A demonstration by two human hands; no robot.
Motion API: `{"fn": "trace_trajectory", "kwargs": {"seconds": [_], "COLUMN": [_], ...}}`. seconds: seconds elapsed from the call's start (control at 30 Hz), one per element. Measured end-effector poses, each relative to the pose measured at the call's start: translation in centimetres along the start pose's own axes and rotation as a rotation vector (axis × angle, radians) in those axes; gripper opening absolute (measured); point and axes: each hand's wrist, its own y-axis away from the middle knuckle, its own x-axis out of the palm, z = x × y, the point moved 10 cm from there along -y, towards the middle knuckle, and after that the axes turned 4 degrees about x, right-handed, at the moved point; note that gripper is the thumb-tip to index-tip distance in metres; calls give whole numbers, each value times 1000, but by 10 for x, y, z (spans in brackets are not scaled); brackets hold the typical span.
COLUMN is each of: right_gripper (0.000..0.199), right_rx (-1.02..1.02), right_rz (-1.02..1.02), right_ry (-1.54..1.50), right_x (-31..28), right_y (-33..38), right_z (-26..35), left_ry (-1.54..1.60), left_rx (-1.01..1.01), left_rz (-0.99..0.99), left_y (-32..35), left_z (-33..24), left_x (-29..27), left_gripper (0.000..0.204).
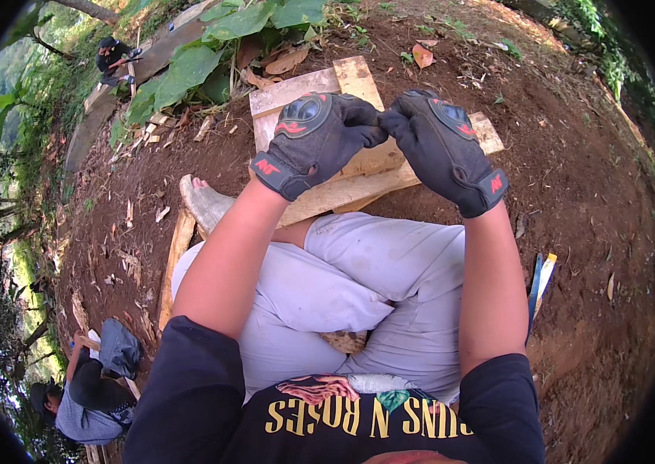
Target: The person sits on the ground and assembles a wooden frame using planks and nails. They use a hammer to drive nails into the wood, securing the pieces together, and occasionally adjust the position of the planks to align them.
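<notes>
My left hand [319, 139] and my right hand [437, 147] wear black gloves with hard knuckle guards and red marks. They meet fingertip to fingertip above some wooden boards. Both hands are closed, thumbs pressed against curled fingers. Anything between the fingertips is too small or hidden to make out. Beneath them lie pale wooden pieces: a board [294, 94] at the back left, a short block [358, 81] beside it, and a long plank [366, 188] running across in front of my legs. The gloves cover part of this wood.
I sit cross-legged on brown soil [590, 193]. At my right lie a blue strip-like tool [535, 286] and a yellow-tipped strip [547, 271]. Another plank [178, 259] lies at my left. Broad-leaved plants [188, 73] grow beyond. Two people sit at the far left and lower left.
</notes>
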Motion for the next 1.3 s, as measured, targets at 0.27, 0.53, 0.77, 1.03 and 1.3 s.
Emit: {"fn": "trace_trajectory", "kwargs": {"seconds": [0.27, 0.53, 0.77, 1.03, 1.3], "right_gripper": [41, 45, 45, 46, 48], "right_rx": [133, 344, 317, 308, 308], "right_rz": [-197, -245, -166, -187, -172], "right_ry": [-125, -179, -127, -253, -267], "right_x": [-42, -65, -59, -57, -55], "right_y": [-1, 10, 5, 8, 9], "right_z": [-24, -70, -64, -69, -69], "left_ry": [116, 102, -33, 53, -26], "left_rx": [-199, -345, -218, -275, -190], "left_rz": [55, -37, 9, 49, 39], "left_y": [5, 17, 14, 14, 12], "left_z": [2, 22, 39, 51, 41], "left_x": [5, 2, 21, 26, 21], "left_gripper": [37, 30, 31, 35, 32]}}
